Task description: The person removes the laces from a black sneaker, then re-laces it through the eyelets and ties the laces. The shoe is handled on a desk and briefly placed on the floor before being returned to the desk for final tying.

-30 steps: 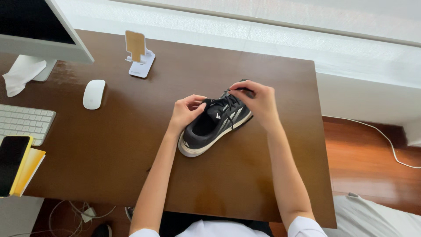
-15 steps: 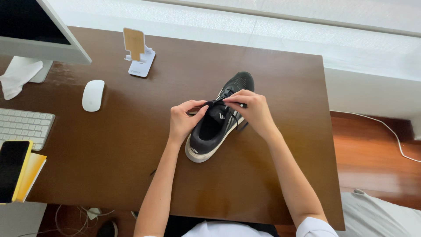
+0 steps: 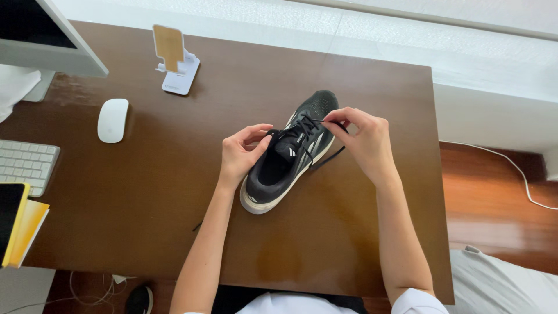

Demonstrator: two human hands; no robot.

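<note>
Black sneaker (image 3: 289, 160) is sitting mid-frame on the brown table (image 3: 145, 192); left hand (image 3: 241, 154) is gripping its collar while right hand (image 3: 363, 142) is pinching a black lace (image 3: 326, 158) just above it.

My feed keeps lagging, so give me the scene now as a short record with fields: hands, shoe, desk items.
left hand: grips the shoe's collar, beside the tongue
right hand: pinches a lace end above the eyelets, pulled taut
shoe: black with white sole, upright on the desk, toe pointing away from the person
lace slack: loose part trails off the shoe's right side
desk items: mouse, phone stand, keyboard, monitor, phone on a yellow book
</note>
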